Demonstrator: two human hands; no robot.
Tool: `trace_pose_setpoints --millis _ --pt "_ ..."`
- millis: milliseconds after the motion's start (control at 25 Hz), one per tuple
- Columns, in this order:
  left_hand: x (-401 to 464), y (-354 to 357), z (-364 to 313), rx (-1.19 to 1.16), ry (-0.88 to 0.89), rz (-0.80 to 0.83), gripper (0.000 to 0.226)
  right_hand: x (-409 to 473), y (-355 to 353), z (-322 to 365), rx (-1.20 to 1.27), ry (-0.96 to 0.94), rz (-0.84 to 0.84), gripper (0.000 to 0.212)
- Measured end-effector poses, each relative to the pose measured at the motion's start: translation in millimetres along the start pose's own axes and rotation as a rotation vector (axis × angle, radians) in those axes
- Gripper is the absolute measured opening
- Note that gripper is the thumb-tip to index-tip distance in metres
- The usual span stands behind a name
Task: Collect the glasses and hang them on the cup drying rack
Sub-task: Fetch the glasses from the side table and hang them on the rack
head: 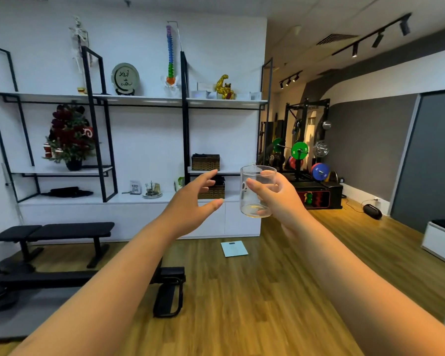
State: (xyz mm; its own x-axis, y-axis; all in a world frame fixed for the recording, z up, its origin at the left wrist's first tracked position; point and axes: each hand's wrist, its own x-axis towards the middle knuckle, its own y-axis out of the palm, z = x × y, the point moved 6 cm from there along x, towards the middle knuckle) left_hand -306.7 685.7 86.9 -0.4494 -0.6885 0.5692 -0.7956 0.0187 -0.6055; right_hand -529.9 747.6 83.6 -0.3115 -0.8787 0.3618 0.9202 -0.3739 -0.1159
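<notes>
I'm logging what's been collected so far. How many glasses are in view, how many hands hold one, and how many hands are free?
Glasses in view: 1, the clear glass
Hands holding a glass: 1, the right hand
Free hands: 1, the left hand, open beside the glass without touching it
Total: 1 glass, 2 hands
No drying rack shows in this view.

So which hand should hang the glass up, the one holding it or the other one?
Probably the right hand: its fingers are already wrapped around the glass, held upright. The left hand is open beside it, touching nothing. No drying rack is in view.
</notes>
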Motion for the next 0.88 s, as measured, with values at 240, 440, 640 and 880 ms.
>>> trace_pose_setpoints --millis 240,440,640,880 --pt "72 5 43 0.001 0.018 -0.004 0.072 78 9 -13 0.024 -0.009 -0.028 0.092" --pt "144 10 100 -0.039 0.065 0.004 0.073 152 32 -32 0.004 -0.045 -0.049 0.085" --pt "204 17 168 -0.068 0.08 0.016 0.07 227 59 -69 0.044 -0.042 -0.111 0.088" --pt "264 46 229 -0.095 0.056 0.082 0.087 302 74 -117 0.047 -0.015 -0.121 0.087"
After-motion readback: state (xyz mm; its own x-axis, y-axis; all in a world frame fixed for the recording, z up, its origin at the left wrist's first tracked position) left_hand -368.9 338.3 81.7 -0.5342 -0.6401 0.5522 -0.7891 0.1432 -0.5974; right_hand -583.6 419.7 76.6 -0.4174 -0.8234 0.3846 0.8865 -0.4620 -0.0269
